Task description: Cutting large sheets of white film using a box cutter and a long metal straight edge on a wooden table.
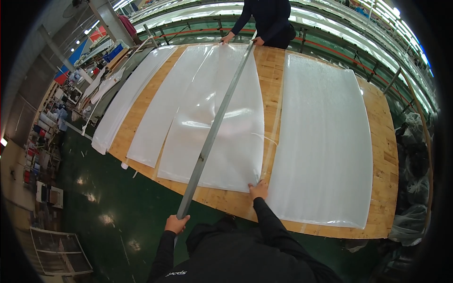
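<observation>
My left hand (pixel 177 224) is closed around the near end of a long grey metal bar (pixel 218 120). The bar runs slantwise across the table, over a glossy translucent white plastic sheet (pixel 233 152). At that sheet's near right corner, my right hand (pixel 259 190) grips the edge. Creases and a raised ripple show around the sheet's middle. Across the table a co-worker in dark clothing has one hand (pixel 259 41) at the bar's far end. The co-worker's other hand (pixel 227 37) is on the sheet's far edge.
The wooden table (pixel 270 81) carries a stack of white sheets (pixel 325 141) on the right, a narrower sheet (pixel 155 123) left of centre and another stack (pixel 124 109) at the left end. Plastic-wrapped bundles (pixel 412 219) line the right side. Behind the co-worker runs an orange rail (pixel 329 51).
</observation>
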`<action>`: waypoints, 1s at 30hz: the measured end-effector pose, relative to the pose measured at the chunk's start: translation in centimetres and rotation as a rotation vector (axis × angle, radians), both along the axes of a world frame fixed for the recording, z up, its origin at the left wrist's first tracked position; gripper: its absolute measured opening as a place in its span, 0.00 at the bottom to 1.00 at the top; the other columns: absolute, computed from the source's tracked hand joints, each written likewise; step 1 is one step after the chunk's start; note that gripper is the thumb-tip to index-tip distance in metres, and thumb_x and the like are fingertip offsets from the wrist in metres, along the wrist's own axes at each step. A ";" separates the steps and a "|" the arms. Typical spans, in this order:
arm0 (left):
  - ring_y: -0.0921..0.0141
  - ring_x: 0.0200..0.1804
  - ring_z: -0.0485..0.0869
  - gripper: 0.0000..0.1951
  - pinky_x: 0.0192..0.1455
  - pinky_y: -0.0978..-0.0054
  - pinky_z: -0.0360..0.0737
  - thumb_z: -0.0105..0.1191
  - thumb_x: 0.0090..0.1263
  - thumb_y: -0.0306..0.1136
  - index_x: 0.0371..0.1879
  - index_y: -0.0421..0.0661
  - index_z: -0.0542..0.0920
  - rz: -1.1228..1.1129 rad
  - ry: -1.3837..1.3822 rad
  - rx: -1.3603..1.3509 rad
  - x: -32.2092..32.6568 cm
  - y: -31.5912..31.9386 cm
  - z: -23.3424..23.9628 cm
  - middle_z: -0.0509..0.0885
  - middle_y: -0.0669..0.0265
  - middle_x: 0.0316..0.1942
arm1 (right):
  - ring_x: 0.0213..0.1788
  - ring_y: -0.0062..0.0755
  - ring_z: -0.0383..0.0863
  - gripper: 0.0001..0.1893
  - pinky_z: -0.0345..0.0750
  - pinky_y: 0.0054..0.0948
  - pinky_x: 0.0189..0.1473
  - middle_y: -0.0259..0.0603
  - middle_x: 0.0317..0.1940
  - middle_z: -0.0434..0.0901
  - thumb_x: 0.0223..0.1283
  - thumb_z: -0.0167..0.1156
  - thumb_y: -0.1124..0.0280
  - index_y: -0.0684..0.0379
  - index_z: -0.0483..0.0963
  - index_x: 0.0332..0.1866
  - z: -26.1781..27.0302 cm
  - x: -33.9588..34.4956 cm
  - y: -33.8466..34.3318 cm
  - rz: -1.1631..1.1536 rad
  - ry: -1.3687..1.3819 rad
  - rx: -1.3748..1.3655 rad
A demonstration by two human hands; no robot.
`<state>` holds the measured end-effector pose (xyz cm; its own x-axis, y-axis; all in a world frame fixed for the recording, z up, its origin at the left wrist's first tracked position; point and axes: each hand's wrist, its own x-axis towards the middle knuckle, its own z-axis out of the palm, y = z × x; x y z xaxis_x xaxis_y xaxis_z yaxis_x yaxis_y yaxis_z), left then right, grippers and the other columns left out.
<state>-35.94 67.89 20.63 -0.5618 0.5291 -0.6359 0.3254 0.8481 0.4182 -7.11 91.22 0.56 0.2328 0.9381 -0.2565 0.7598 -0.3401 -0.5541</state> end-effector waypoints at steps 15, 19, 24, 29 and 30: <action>0.73 0.17 0.82 0.25 0.23 0.72 0.79 0.65 0.67 0.50 0.32 0.32 0.85 -0.037 -0.150 0.002 -8.1 0.5 3.5 0.81 0.65 0.15 | 0.11 0.18 0.57 0.13 0.57 0.20 0.15 0.29 0.19 0.72 0.77 0.51 0.56 0.53 0.75 0.40 7.4 -3.7 0.7 -0.471 2.063 -0.277; 0.73 0.17 0.81 0.24 0.23 0.72 0.78 0.65 0.67 0.50 0.30 0.33 0.84 -0.032 -0.118 -0.006 -9.1 0.3 3.5 0.81 0.65 0.15 | 0.09 0.19 0.56 0.09 0.52 0.24 0.12 0.28 0.15 0.67 0.68 0.64 0.60 0.50 0.72 0.39 3.2 -4.7 -1.0 -0.720 1.423 -0.463; 0.74 0.17 0.81 0.24 0.23 0.72 0.78 0.65 0.67 0.49 0.30 0.33 0.84 -0.036 -0.146 0.014 -9.3 0.2 3.0 0.81 0.65 0.15 | 0.10 0.21 0.58 0.13 0.55 0.22 0.13 0.28 0.16 0.66 0.67 0.66 0.58 0.49 0.69 0.40 3.2 -5.6 -0.8 -0.304 1.024 -0.397; 0.73 0.17 0.81 0.24 0.22 0.72 0.78 0.65 0.67 0.50 0.32 0.33 0.84 -0.005 -0.135 -0.002 -8.9 0.3 1.8 0.81 0.65 0.16 | 0.11 0.20 0.58 0.15 0.55 0.23 0.13 0.27 0.17 0.67 0.65 0.69 0.56 0.49 0.70 0.36 4.6 -6.5 2.3 -0.447 1.367 -0.484; 0.73 0.17 0.82 0.24 0.23 0.72 0.78 0.65 0.67 0.50 0.31 0.33 0.84 -0.007 -0.144 -0.013 -8.8 0.4 1.4 0.81 0.65 0.16 | 0.11 0.20 0.59 0.14 0.56 0.23 0.13 0.27 0.17 0.67 0.65 0.69 0.56 0.50 0.71 0.35 4.7 -6.1 3.1 -0.450 1.276 -0.421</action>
